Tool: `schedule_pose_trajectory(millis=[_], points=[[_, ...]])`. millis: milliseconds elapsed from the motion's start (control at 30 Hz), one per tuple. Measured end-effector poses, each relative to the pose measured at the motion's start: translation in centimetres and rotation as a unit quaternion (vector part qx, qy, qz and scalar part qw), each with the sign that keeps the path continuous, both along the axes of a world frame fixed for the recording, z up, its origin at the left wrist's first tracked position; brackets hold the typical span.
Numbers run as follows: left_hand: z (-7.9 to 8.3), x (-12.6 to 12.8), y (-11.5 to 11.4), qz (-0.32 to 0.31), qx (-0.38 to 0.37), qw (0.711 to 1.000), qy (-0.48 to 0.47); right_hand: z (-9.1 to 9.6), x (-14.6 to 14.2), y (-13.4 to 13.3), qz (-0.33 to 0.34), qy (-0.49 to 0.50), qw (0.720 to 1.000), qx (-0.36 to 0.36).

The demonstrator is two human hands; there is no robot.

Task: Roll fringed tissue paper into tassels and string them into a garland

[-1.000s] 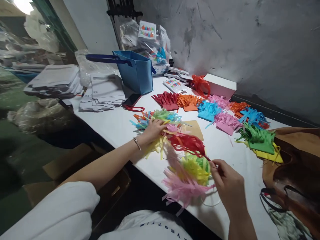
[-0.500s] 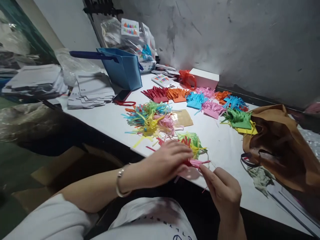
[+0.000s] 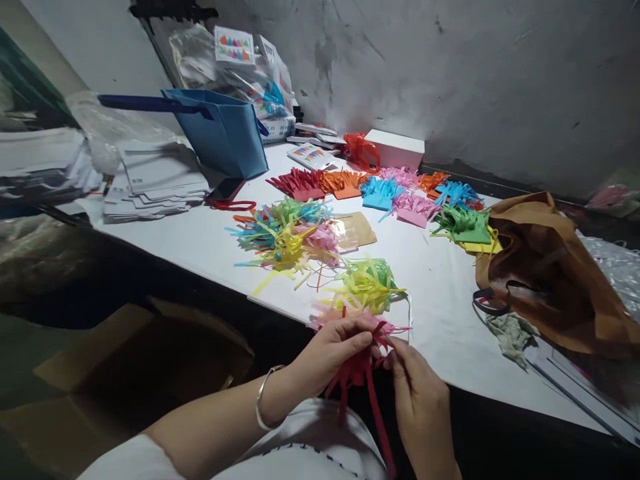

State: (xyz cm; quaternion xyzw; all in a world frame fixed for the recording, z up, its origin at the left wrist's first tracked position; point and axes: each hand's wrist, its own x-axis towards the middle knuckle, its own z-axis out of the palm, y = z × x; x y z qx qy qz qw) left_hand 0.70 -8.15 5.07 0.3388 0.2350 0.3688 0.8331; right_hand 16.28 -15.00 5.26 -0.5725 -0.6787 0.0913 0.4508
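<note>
At the near edge of the table (image 3: 450, 320), her left hand (image 3: 327, 353) and right hand (image 3: 420, 400) both pinch the top of a red paper tassel (image 3: 356, 375). Its strips hang lengthwise straight down towards her lap. A yellow-green tassel (image 3: 367, 285) lies just beyond on the table.

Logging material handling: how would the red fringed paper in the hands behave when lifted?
Probably floppy: the red fringed paper droops in loose strips below the left hand and right hand. Likely very light, being thin cut strips. Apt to tangle, as the mixed pile suggests.
</note>
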Motion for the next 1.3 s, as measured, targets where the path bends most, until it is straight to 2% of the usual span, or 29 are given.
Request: schedule_pose_trajectory(millis=[67, 167, 267, 400, 633, 700, 767, 833, 900, 933, 967, 1000, 1033, 1100, 1200, 1300], points=[[-0.2, 0.1, 0.0, -0.007, -0.017, 1.000, -0.016, -0.2, -0.7, -0.1, 0.006, -0.015, 1.000, 0.014], [-0.5, -0.1, 0.2, -0.015, -0.042, 0.999, -0.023, -0.2, -1.5, 0.0, -0.019, -0.034, 0.999, 0.034], [-0.7, -0.8, 0.3, -0.006, -0.042, 0.999, -0.034, 0.1, -2.0, 0.0, -0.037, -0.051, 0.997, 0.042], [-0.9, -1.4, 0.3, 0.014, -0.034, 0.999, -0.029, 0.6, -2.3, 0.5, -0.021, -0.070, 0.997, 0.029], [-2.3, -0.7, 0.7, 0.032, 0.056, 0.998, 0.020, 0.3, -1.3, 1.0, -0.006, -0.127, 0.990, 0.057], [-2.4, -0.7, 0.9, 0.010, 0.088, 0.995, 0.043, 0.3, -0.7, 1.1, 0.023, -0.068, 0.997, 0.014], [-2.2, -0.8, 1.2, -0.021, 0.122, 0.989, 0.081, 0.2, -0.2, 1.2, 0.038, 0.064, 0.993, -0.095], [-1.7, -0.9, 1.5, -0.044, 0.168, 0.977, 0.125, 0.1, 0.2, 1.5, 0.042, 0.231, 0.948, -0.216], [-1.2, -1.0, 1.9, -0.052, 0.227, 0.958, 0.169, -0.1, 0.4, 1.9, 0.057, 0.365, 0.884, -0.288], [-1.0, -1.1, 2.0, -0.053, 0.259, 0.946, 0.189, -0.3, 0.4, 2.1, 0.067, 0.405, 0.861, -0.301], [-0.8, -1.1, 2.2, -0.053, 0.292, 0.933, 0.205, -0.4, 0.4, 2.3, 0.075, 0.423, 0.849, -0.307], [-0.7, -1.1, 2.3, -0.054, 0.326, 0.918, 0.220, -0.5, 0.3, 2.5, 0.077, 0.421, 0.850, -0.307], [-0.6, -1.2, 2.4, -0.052, 0.362, 0.902, 0.232, -0.6, 0.2, 2.7, 0.077, 0.402, 0.860, -0.305], [-0.6, -1.3, 2.4, -0.039, 0.439, 0.858, 0.262, -0.8, 0.1, 3.1, 0.061, 0.326, 0.900, -0.284], [-0.8, -1.3, 2.1, 0.000, 0.545, 0.776, 0.317, -0.8, 0.3, 3.7, 0.020, 0.192, 0.963, -0.189], [-1.1, -1.3, 2.2, 0.005, 0.598, 0.728, 0.336, -0.3, 1.4, 4.3, -0.011, 0.126, 0.988, -0.091]])
